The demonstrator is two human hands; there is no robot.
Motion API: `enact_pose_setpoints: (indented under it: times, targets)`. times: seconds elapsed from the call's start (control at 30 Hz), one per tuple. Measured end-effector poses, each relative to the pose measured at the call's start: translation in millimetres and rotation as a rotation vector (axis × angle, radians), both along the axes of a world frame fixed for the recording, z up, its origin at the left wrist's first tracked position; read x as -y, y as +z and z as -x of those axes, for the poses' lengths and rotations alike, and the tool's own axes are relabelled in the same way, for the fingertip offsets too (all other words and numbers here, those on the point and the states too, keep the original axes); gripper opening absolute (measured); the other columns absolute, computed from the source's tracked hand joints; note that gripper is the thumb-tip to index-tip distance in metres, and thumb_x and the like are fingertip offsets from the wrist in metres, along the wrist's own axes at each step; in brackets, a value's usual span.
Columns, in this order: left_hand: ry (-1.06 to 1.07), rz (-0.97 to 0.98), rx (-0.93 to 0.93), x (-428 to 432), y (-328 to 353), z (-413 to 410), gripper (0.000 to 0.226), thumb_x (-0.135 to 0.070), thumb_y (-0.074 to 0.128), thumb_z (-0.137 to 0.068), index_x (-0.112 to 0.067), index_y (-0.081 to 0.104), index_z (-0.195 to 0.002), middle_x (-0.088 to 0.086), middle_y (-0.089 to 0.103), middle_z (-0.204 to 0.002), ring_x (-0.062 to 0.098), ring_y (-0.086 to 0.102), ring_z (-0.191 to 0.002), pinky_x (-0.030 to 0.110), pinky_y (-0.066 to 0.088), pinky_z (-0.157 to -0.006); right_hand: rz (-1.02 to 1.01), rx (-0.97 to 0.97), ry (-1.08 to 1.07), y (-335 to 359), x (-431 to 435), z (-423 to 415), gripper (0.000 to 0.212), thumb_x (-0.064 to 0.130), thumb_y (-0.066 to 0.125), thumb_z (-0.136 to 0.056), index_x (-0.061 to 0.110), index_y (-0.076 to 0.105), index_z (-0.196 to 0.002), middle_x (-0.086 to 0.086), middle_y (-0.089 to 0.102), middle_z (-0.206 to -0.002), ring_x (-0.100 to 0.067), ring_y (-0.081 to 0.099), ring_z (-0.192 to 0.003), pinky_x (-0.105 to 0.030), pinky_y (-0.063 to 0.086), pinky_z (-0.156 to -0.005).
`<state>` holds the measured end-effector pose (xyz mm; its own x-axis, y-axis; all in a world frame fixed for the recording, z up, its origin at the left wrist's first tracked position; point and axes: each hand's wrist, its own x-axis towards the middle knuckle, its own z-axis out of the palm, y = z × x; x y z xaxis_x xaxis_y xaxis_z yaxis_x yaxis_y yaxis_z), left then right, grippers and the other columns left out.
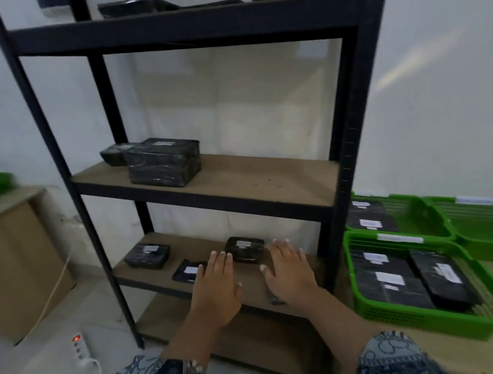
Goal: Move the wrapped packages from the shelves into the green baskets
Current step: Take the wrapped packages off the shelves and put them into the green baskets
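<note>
- We start at the fingers (221, 263) of our left hand (216, 283). They are straight, slightly spread and holding nothing, with the tips just beside the left end of the small black plastic-wrapped package with a white label (245, 249).
- Our right hand (290, 274) mirrors it, fingers flat and empty, tips just beside the package's right end. We cannot tell whether either hand touches the wrap.
- So the package lies dead ahead, between the two sets of fingertips. It sits on the lower brown board shelf of the black metal rack (193, 243), its long axis running left to right across us.
- Neither hand looks clearly nearer. We judge this a two-handed lift from the ends, palms closing inward.
- Out to the right, just past the rack's post, sits the near green plastic basket (410, 317). It already holds wrapped packages (387, 278), and the right hand has the shorter carry.
</note>
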<state>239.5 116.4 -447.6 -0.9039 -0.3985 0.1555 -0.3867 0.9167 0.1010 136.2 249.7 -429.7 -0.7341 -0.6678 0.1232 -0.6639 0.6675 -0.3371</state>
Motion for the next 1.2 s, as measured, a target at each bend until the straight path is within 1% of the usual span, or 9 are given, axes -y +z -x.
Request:
enact_pose_setpoints:
  times: [0.07, 0.27, 0.37, 0.53, 0.63, 0.87, 1.1, 1.2]
  targets:
    - [0.004, 0.009, -0.009, 36, 5, -12, 0.065, -0.038, 0.032, -0.097, -0.010, 0.005, -0.149, 0.006, 0.006, -0.158, 0.021, -0.003, -0.144, 0.041, 0.006, -0.116, 0.013, -0.017, 0.021, 4, 37, -10, 0.059, 0.041, 0.036, -0.098, 0.017, 0.021, -0.151, -0.002, 0.017, -0.160, -0.021, 0.004, -0.149, -0.042, 0.003, -0.120]
    - [0.025, 0.050, -0.002, 136, 15, -43, 0.064, -0.039, 0.031, -0.097, -0.010, 0.006, -0.149, 0.005, 0.007, -0.158, 0.021, -0.001, -0.144, 0.040, 0.007, -0.117, 0.013, -0.001, 0.067, 18, 134, -39, 0.060, 0.040, 0.033, -0.100, 0.015, 0.018, -0.151, -0.004, 0.013, -0.161, -0.022, 0.001, -0.149, -0.043, 0.003, -0.121]
    - [0.024, 0.068, 0.018, 174, 21, -57, 0.065, -0.039, 0.030, -0.097, -0.010, 0.005, -0.149, 0.006, 0.006, -0.158, 0.022, -0.002, -0.144, 0.040, 0.005, -0.116, 0.027, -0.001, 0.075, 21, 173, -52, 0.060, 0.040, 0.033, -0.100, 0.015, 0.017, -0.152, -0.004, 0.011, -0.161, -0.021, 0.000, -0.149, -0.042, 0.002, -0.121]
    - [0.035, 0.076, -0.006, 227, 35, -67, 0.063, -0.039, 0.031, -0.097, -0.012, 0.008, -0.149, 0.006, 0.009, -0.157, 0.021, 0.002, -0.144, 0.041, 0.008, -0.118, 0.006, -0.028, 0.089, 28, 231, -59, 0.060, 0.041, 0.033, -0.100, 0.016, 0.016, -0.152, -0.004, 0.011, -0.161, -0.022, 0.000, -0.149, -0.044, 0.002, -0.121]
    - [0.019, 0.061, -0.030, 255, 45, -59, 0.063, -0.038, 0.033, -0.097, -0.011, 0.008, -0.149, 0.006, 0.009, -0.157, 0.021, 0.002, -0.144, 0.041, 0.008, -0.117, 0.013, -0.046, 0.099, 39, 263, -54, 0.060, 0.040, 0.033, -0.099, 0.016, 0.017, -0.152, -0.004, 0.010, -0.161, -0.022, 0.000, -0.149, -0.045, 0.004, -0.121]
    - [-0.021, 0.059, -0.105, 321, 64, -17, 0.063, -0.036, 0.034, -0.097, -0.012, 0.008, -0.149, 0.005, 0.008, -0.158, 0.020, 0.000, -0.144, 0.040, 0.009, -0.116, 0.041, -0.124, 0.106, 59, 327, -27, 0.059, 0.038, 0.034, -0.100, 0.016, 0.017, -0.152, -0.001, 0.009, -0.161, -0.019, 0.000, -0.149, -0.042, 0.002, -0.122]
    - [-0.079, 0.121, -0.171, 374, 91, 27, 0.063, -0.037, 0.036, -0.096, -0.010, 0.013, -0.148, 0.007, 0.016, -0.156, 0.022, 0.007, -0.144, 0.042, 0.013, -0.117, 0.071, -0.212, 0.084, 89, 376, 7, 0.060, 0.042, 0.032, -0.099, 0.016, 0.018, -0.152, -0.003, 0.009, -0.161, -0.021, -0.002, -0.149, -0.044, -0.001, -0.121]
    - [-0.101, 0.085, -0.235, 396, 102, 42, 0.061, -0.035, 0.037, -0.096, -0.009, 0.016, -0.147, 0.007, 0.019, -0.155, 0.022, 0.009, -0.144, 0.043, 0.014, -0.116, 0.084, -0.246, 0.053, 104, 391, 23, 0.060, 0.042, 0.031, -0.099, 0.016, 0.019, -0.151, -0.003, 0.010, -0.161, -0.021, -0.001, -0.149, -0.044, -0.001, -0.121]
